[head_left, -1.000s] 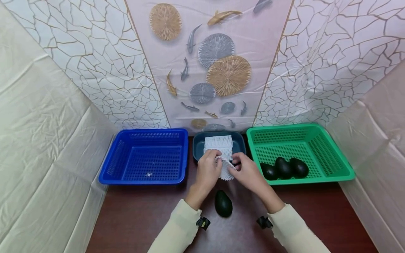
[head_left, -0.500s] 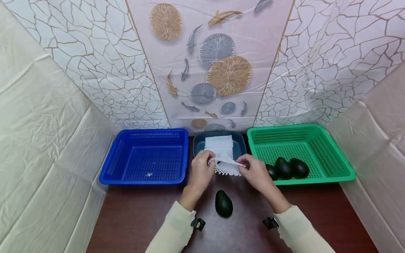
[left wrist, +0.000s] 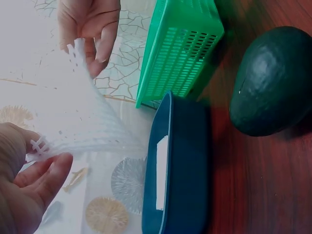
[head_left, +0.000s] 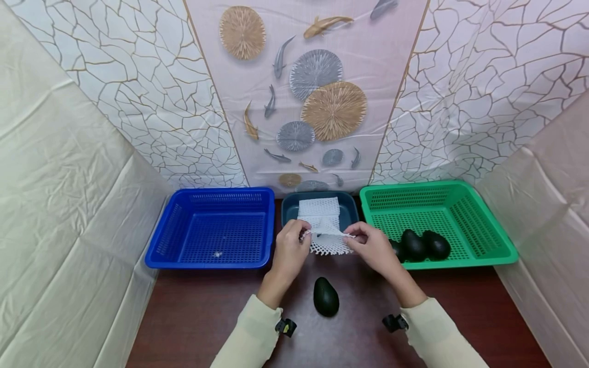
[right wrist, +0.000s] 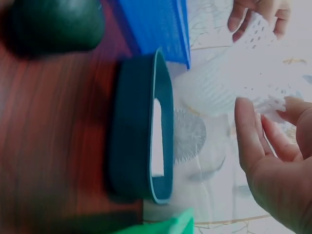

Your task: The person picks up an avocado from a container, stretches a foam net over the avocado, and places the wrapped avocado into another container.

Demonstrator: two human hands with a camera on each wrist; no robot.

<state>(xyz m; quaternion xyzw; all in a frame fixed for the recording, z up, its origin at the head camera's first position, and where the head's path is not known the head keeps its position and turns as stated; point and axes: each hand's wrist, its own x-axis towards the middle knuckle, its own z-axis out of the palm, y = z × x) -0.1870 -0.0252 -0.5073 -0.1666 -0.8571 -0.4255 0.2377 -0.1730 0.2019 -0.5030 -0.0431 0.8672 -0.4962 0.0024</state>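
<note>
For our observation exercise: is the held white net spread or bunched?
Spread: the white net stretches between the left grip and the right grip, each pinching an edge; both wrist views show it broad.

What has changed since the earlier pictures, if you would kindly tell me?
The left hand has moved left and the right hand right, drawing the white net wider between them; both keep hold. The avocado on the table, blue basket and green basket stayed put.

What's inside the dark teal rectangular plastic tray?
White foam mesh lies in the tray, its far part visible in the head view. The white foam-mesh sleeve held by the left hand and right hand covers the near part; anything beneath either is hidden.
</note>
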